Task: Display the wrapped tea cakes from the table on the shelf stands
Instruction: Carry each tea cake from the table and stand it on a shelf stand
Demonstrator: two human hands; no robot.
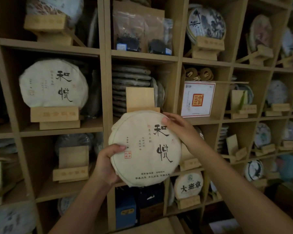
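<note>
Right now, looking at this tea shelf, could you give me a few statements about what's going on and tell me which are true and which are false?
1. Both hands hold the wrapped tea cake. True: the left hand grips its lower left edge, the right hand its upper right edge.
2. The cake already sits on a stand. False: it is held in front of the shelves, just below an empty wooden stand.
3. A cake with the same two large black characters is displayed in the compartment to the left. True.
4. The cake is wrapped in dark blue paper. False: its wrapper is pale cream.
5. A white box with a red seal stands in the compartment to the right. True.
</note>
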